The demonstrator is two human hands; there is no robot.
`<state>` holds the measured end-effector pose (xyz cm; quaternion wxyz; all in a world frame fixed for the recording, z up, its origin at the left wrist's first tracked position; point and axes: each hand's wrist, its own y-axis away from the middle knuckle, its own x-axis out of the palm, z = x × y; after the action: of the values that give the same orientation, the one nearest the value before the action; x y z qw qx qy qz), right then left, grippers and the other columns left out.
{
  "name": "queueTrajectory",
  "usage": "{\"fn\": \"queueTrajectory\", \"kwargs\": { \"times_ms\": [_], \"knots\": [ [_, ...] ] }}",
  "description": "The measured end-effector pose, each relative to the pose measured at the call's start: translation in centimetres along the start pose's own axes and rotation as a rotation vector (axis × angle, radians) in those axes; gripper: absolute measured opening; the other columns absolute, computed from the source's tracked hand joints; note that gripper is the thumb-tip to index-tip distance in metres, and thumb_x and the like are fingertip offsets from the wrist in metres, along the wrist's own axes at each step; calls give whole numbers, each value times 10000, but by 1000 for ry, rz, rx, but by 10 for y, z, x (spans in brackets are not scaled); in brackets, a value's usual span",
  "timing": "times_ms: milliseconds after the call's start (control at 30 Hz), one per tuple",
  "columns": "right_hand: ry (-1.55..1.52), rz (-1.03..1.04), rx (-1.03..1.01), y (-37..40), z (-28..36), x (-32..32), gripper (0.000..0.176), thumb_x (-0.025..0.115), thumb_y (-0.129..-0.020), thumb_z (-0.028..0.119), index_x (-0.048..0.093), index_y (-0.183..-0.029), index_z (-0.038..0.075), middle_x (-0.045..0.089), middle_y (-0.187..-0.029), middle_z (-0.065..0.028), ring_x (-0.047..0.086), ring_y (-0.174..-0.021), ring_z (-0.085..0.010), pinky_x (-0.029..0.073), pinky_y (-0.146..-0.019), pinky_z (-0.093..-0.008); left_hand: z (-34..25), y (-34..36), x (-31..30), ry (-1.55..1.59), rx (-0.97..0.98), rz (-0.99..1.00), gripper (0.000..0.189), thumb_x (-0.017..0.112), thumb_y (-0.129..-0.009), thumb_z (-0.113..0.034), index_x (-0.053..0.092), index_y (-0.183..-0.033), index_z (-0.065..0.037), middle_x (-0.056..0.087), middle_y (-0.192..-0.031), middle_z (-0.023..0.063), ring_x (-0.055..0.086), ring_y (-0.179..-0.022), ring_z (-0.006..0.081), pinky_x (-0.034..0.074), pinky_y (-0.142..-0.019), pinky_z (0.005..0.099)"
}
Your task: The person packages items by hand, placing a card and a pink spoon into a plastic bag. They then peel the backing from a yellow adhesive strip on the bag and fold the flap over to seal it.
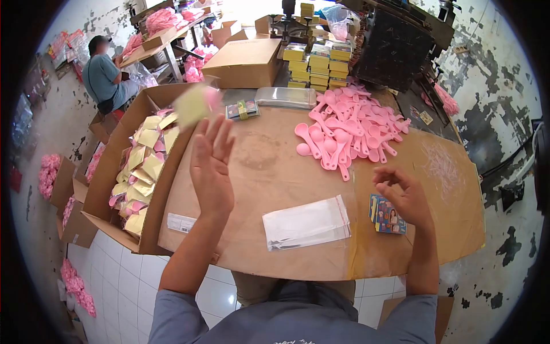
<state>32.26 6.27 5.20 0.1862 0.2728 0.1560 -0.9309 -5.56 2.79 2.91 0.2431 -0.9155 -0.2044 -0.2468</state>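
Observation:
My left hand [213, 160] is raised over the left of the table, open with its fingers stretched out. Just beyond its fingertips a yellow-and-pink packet [193, 108] is in the air, smeared by motion. Below it stands a large cardboard box [175, 178] with many similar packets [143, 157] inside. My right hand [405, 198] hovers by a stack of printed cards [389, 217], its fingers loosely curled, apart from the thumb, holding nothing I can see. Between my hands lie clear plastic bags [306, 223]. Pink measuring spoons [349, 129] are heaped at the back right.
At the back are a closed carton [246, 60], stacks of yellow-edged cards [309, 66], a clear plastic tray [285, 97] and a banded card bundle [242, 109]. A dark machine [395, 46] stands behind the spoons. A person [106, 77] sits at the far left.

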Motion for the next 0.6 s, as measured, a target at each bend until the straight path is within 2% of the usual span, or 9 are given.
{"fn": "queueTrajectory", "kwargs": {
  "times_ms": [67, 100, 167, 200, 233, 333, 367, 467, 600],
  "knots": [
    [184, -28, 31, 5, -10, -13, 375, 775, -911, 137, 682, -1255, 20, 710, -1087, -85, 676, -1022, -187, 528, -912, -341, 2, -4, -4, 25, 23, -36, 507, 432, -1128, -307, 418, -1525, 10, 584, -1459, 136, 632, -1262, 217, 511, -1045, 352],
    [275, -41, 48, 9, -15, -19, 382, 785, -898, 149, 688, -1244, 18, 710, -1082, -88, 677, -1027, -203, 525, -920, -351, 8, 3, -6, -34, -59, 13, 463, 514, -1101, -279, 506, -1470, 0, 598, -1434, 129, 632, -1243, 210, 501, -1020, 370],
    [418, 27, 0, 20, -29, -30, 373, 799, -887, 168, 703, -1214, 17, 703, -1050, -89, 673, -1020, -224, 520, -919, -363, 19, 16, -4, -408, -248, 289, 413, 661, -1017, -260, 625, -1369, -46, 596, -1427, 116, 617, -1219, 197, 483, -994, 369],
    [488, 59, -23, 24, -33, -33, 368, 805, -881, 178, 710, -1198, 16, 700, -1034, -90, 672, -1017, -235, 517, -919, -369, 19, 24, 2, -590, -278, 470, 393, 722, -963, -252, 669, -1304, -64, 616, -1363, 107, 612, -1188, 203, 478, -982, 369],
    [432, 88, 19, 25, -35, -33, 340, 809, -878, 172, 719, -1165, 12, 694, -1023, -90, 670, -1007, -231, 519, -913, -364, 19, 33, 8, -771, -308, 655, 375, 782, -909, -244, 713, -1239, -81, 636, -1300, 99, 607, -1157, 208, 472, -970, 370],
    [288, 150, 132, 31, -39, -35, 261, 816, -870, 148, 739, -1073, 3, 681, -984, -87, 668, -967, -217, 527, -885, -353, 40, 59, 11, -1164, 157, 896, 398, 834, -847, -265, 731, -1188, -89, 648, -1140, 85, 604, -1088, 243, 477, -946, 382],
    [259, 158, 156, 30, -39, -34, 237, 817, -868, 136, 741, -1048, 1, 680, -966, -84, 669, -947, -211, 531, -868, -350, 43, 62, 12, -1152, 171, 904, 382, 845, -830, -259, 737, -1145, -73, 626, -1054, 83, 588, -1060, 273, 475, -947, 394],
    [183, 154, 190, 31, -49, -39, 179, 808, -870, 90, 737, -1005, -3, 685, -920, -73, 674, -893, -186, 542, -807, -337, 49, 60, 10, -1103, 76, 945, 348, 842, -832, -218, 739, -1129, -69, 639, -1027, 79, 599, -1031, 272, 485, -927, 389],
    [198, 93, 187, 30, -43, -40, 146, 798, -874, 58, 728, -989, 2, 706, -882, -63, 681, -846, -152, 542, -739, -327, 54, 57, 8, -1007, -27, 905, 260, 822, -850, -165, 750, -1081, -70, 655, -942, 70, 627, -929, 239, 521, -829, 359]
  ]
}}
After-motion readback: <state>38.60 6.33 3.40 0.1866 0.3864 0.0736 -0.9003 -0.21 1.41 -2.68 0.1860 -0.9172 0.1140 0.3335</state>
